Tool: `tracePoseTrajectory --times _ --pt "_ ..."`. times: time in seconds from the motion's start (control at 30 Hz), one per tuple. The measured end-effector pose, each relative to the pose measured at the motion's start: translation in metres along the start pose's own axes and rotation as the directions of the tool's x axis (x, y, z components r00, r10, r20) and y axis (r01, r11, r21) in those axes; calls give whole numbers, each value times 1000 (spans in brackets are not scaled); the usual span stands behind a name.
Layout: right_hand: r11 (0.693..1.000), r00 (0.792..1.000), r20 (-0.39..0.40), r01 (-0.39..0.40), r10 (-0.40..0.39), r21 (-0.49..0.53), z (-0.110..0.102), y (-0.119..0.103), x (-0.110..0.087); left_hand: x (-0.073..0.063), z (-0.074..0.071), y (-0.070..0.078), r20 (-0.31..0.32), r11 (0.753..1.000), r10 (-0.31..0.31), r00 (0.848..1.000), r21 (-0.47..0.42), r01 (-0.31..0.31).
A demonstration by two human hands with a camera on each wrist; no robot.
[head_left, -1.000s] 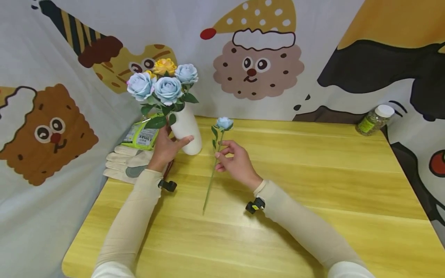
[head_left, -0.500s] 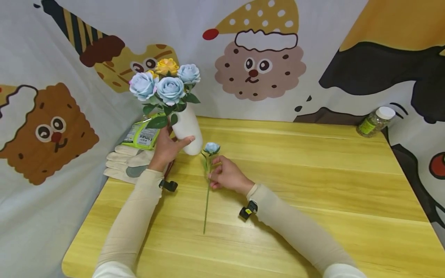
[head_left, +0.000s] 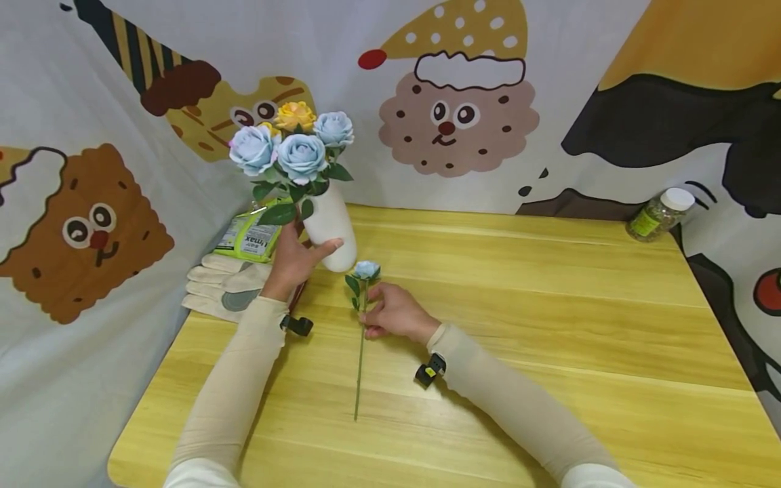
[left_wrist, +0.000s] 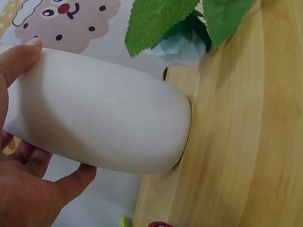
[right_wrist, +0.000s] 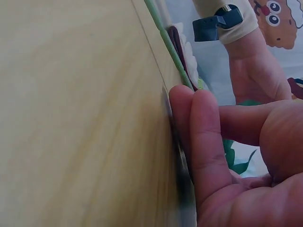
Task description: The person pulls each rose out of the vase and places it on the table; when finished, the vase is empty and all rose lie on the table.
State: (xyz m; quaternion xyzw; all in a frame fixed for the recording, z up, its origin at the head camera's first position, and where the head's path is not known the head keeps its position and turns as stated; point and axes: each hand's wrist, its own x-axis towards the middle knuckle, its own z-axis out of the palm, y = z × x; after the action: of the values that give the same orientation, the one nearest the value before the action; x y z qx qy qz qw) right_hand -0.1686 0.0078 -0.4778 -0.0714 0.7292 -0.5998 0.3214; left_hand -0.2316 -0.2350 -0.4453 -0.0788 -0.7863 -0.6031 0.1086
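Observation:
A white vase stands on the table, holding a bunch of artificial roses in light blue and yellow with green leaves. My left hand grips its side, thumb across the front; the left wrist view shows the vase's base touching the wood. Right of the vase, my right hand pinches the stem of a single light blue rose below its leaves. The bloom points away from me, and the long thin stem extends toward me. In the right wrist view, thumb and fingertips meet around the green stem.
Behind the left forearm lie pale work gloves and a green-and-grey packet. A lidded clear jar stands at the far right corner of the wooden table. A cartoon-printed cloth hangs behind.
My right hand has moved toward me and slightly left with the single rose, lowering it in the head view. The left hand stays on the vase.

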Motion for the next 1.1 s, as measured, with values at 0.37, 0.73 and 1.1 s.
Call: tracePoseTrajectory --times 0.37,0.73,1.1 --pt "989 996 -63 53 -62 -138 -14 -5 0 0 0 2 21 1000 4 1000 -8 -4" --pt "964 969 -158 153 -190 -219 -27 -30 -2 -1 -1 1 25 1000 9 1000 6 -10" --pt "882 893 -184 338 -410 -329 -23 -79 -8 0 1 4 16 1000 11 1000 -13 -11"
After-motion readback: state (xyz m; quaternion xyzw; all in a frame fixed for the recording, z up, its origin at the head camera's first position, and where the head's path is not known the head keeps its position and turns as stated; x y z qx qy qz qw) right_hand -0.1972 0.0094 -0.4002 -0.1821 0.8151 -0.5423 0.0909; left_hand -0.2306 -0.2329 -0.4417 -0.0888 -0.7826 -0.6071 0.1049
